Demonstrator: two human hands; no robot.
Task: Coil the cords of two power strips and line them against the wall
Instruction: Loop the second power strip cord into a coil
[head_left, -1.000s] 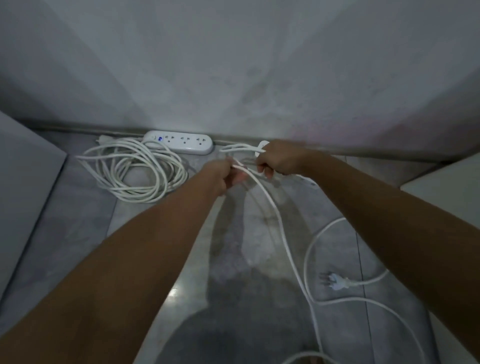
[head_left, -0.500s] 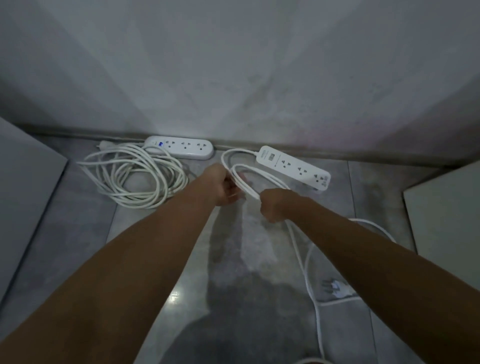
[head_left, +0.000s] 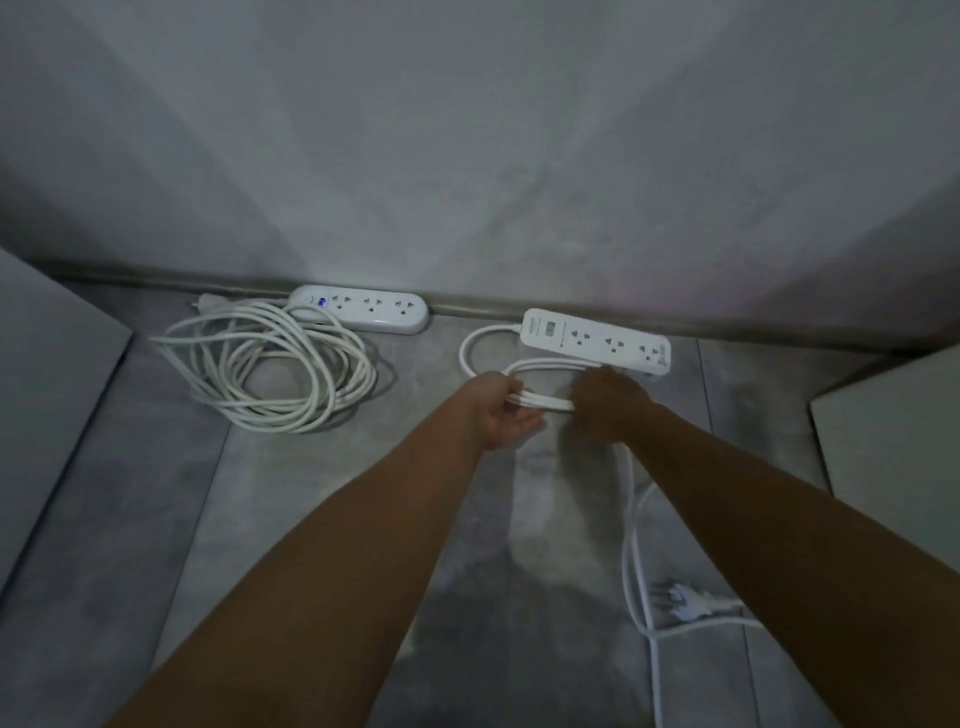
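Observation:
Two white power strips lie on the grey floor by the wall. The left strip (head_left: 363, 313) has its cord (head_left: 270, 364) coiled in loose loops beside it. The right strip (head_left: 597, 340) lies slightly angled, and its cord (head_left: 470, 348) curves out from its left end. My left hand (head_left: 498, 410) grips a bundle of cord loops (head_left: 545, 401) just in front of that strip. My right hand (head_left: 608, 400) is closed on the same bundle a little to the right. The remaining cord (head_left: 631, 545) trails down the floor to the plug (head_left: 685, 605).
The grey wall (head_left: 467, 156) meets the floor along a dark baseboard (head_left: 467, 306). A pale panel (head_left: 47, 364) stands at the left and another pale panel (head_left: 893, 441) at the right. Grey floor tiles (head_left: 130, 519) fill the foreground.
My right hand has come up from lower on the cord to the bundle beside my left hand, adding a loop. The trailing cord on the floor has shortened.

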